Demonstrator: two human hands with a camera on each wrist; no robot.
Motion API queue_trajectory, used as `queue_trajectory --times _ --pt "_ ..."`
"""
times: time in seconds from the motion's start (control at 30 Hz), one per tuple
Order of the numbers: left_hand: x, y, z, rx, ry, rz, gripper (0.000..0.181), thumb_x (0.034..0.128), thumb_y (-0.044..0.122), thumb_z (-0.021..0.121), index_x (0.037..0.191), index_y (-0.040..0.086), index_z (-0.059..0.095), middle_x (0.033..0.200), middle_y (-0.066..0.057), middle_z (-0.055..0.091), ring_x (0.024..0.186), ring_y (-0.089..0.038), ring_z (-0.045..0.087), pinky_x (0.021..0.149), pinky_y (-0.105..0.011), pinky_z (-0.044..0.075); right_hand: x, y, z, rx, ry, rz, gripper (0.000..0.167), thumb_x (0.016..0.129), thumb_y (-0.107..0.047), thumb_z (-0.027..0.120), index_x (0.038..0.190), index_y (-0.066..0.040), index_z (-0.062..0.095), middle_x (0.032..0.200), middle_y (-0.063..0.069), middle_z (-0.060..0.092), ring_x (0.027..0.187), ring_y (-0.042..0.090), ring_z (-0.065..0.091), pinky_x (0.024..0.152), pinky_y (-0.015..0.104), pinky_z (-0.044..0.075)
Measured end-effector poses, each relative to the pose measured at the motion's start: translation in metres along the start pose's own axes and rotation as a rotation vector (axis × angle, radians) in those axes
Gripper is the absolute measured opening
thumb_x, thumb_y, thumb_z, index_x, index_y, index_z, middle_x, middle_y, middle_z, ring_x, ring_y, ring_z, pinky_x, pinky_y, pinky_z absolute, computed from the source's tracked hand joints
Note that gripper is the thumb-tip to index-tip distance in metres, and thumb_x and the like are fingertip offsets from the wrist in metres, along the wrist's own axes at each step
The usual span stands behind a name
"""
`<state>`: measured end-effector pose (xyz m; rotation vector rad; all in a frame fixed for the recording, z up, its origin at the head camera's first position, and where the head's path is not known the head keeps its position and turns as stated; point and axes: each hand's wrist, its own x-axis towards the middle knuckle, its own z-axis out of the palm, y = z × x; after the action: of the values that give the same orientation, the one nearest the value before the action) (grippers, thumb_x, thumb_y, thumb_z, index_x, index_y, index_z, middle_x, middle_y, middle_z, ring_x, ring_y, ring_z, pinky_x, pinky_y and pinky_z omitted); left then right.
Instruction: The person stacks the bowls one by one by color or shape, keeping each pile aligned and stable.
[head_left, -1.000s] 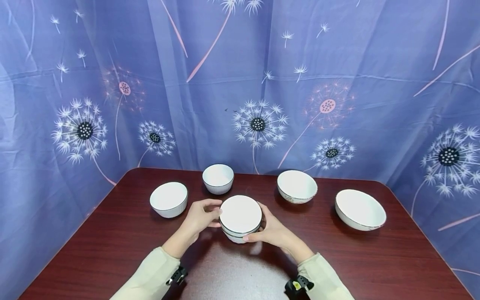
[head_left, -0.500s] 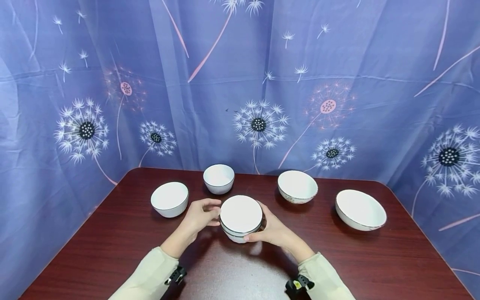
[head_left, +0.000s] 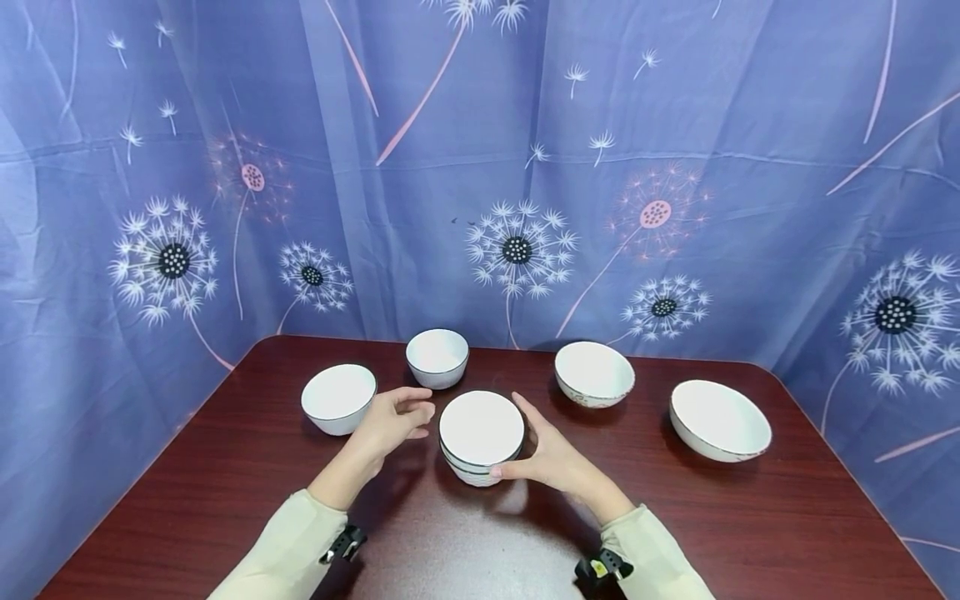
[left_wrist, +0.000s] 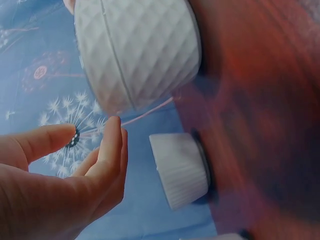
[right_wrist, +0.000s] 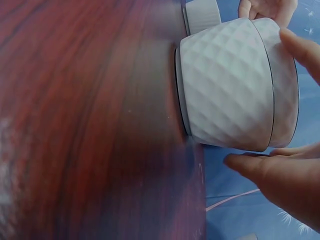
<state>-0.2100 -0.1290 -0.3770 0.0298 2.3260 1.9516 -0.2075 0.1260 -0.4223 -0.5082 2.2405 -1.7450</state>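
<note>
A stack of two nested white bowls (head_left: 482,429) with dark rims and a diamond-embossed outside stands upright mid-table. To its left, my left hand (head_left: 392,425) is apart from it, fingers loosely bent around nothing; the left wrist view shows this gap between the fingertips and the stacked bowls (left_wrist: 140,50). My right hand (head_left: 555,454) spreads around the stack's right side. In the right wrist view, its thumb appears at the upper bowl's side, while the other fingers lie slightly off the stack (right_wrist: 225,90). Whether the thumb touches is hard to tell.
Behind the left hand are a ribbed white bowl (head_left: 339,400) and a smaller white bowl (head_left: 437,358). Back right stand a bowl with a patterned outside (head_left: 594,374) and a wider white bowl (head_left: 720,421). A blue dandelion-print curtain (head_left: 450,208) hangs behind the dark red table (head_left: 750,533).
My left hand has drawn away from the stack to the left. My right hand's fingers have spread slightly off its side. The bowls have stayed in place.
</note>
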Motion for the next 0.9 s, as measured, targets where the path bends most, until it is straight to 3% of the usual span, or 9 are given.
queue_trajectory --times 0.13,0.33,0.57,0.77,0.9 --pt "0.002 0.004 -0.008 -0.02 -0.007 0.019 0.036 0.0947 0.0 0.054 0.129 -0.009 0.053 0.117 -0.025 0.06 0.106 -0.032 0.061 0.09 -0.043 0.055 0.0 -0.001 0.0 0.01 -0.005 -0.044 0.109 0.074 -0.017 0.084 0.154 -0.009 0.011 0.157 0.016 0.017 0.14 0.029 0.028 0.112 0.048 0.032" --pt "0.004 0.012 -0.025 -0.03 0.041 0.086 0.039 0.0952 0.001 0.055 0.132 -0.008 0.05 0.124 -0.027 0.057 0.108 -0.022 0.061 0.094 -0.038 0.053 0.001 -0.004 0.002 0.002 0.004 -0.066 0.108 0.074 -0.018 0.084 0.154 -0.008 0.013 0.158 0.018 0.016 0.141 0.029 0.027 0.112 0.049 0.032" --pt "0.003 0.014 -0.051 -0.005 0.139 0.137 0.041 0.0959 0.005 0.056 0.136 -0.003 0.049 0.132 -0.023 0.054 0.1 0.001 0.058 0.09 -0.018 0.051 0.002 -0.001 0.003 -0.03 0.005 -0.066 0.109 0.073 -0.02 0.085 0.154 -0.006 0.012 0.157 0.018 0.019 0.142 0.029 0.024 0.113 0.048 0.03" --pt "0.002 0.011 -0.074 0.031 0.271 0.168 0.041 0.0958 0.009 0.058 0.135 0.0 0.052 0.126 -0.01 0.06 0.105 0.001 0.054 0.091 -0.01 0.044 0.002 -0.002 0.003 -0.062 0.019 -0.051 0.11 0.071 -0.022 0.086 0.154 -0.009 0.014 0.155 0.015 0.026 0.14 0.027 0.028 0.112 0.046 0.031" --pt "0.001 0.008 -0.088 0.024 0.343 0.135 0.042 0.0965 0.014 0.059 0.136 0.002 0.051 0.118 0.004 0.061 0.106 0.0 0.052 0.092 -0.01 0.043 0.003 -0.002 0.002 -0.066 0.017 -0.046 0.109 0.072 -0.023 0.086 0.154 -0.009 0.015 0.154 0.015 0.026 0.141 0.027 0.027 0.112 0.046 0.031"
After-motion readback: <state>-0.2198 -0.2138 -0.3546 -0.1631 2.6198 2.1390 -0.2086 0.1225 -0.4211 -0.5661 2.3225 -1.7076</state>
